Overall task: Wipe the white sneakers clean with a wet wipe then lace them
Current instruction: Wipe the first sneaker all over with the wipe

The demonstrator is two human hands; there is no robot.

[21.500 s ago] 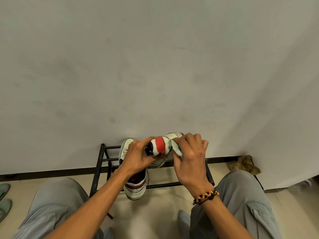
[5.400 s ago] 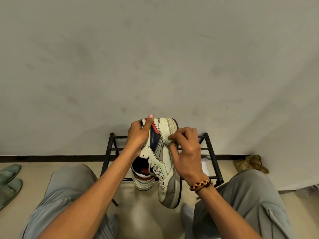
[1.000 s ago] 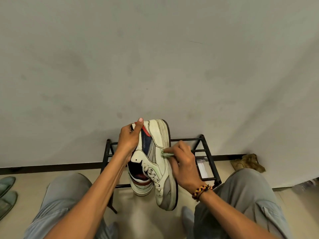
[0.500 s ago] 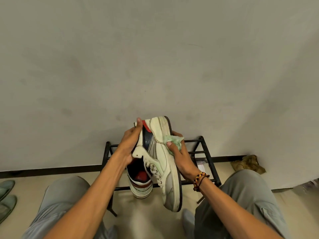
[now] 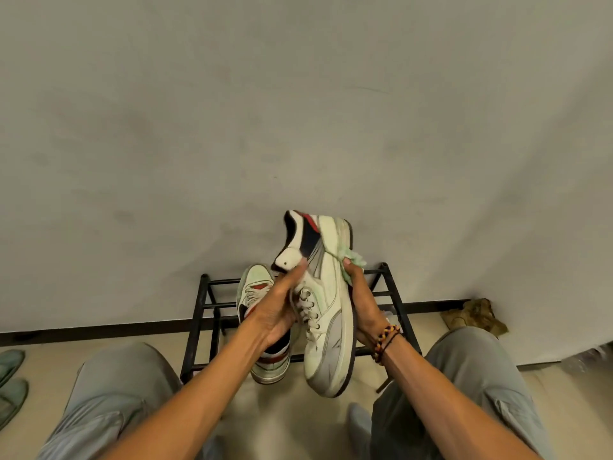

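My left hand [image 5: 277, 318] grips the raised sneaker [image 5: 326, 303] at its laces. My right hand [image 5: 360, 303] pinches the wet wipe [image 5: 352, 260] against its sole edge.

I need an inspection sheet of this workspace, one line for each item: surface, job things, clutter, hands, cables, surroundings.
Surface: beige floor; black metal rack against the wall.
Job's things: held sneaker raised, heel up, laces in its eyelets; second sneaker on the rack; wet wipe against the held sneaker's sole side.
Clutter: crumpled brown thing by the wall.
Hands: left hand grips the held sneaker at the tongue; right hand holds the wipe.
Cables: nothing seen.
Surroundings: grey wall; green slippers at left.
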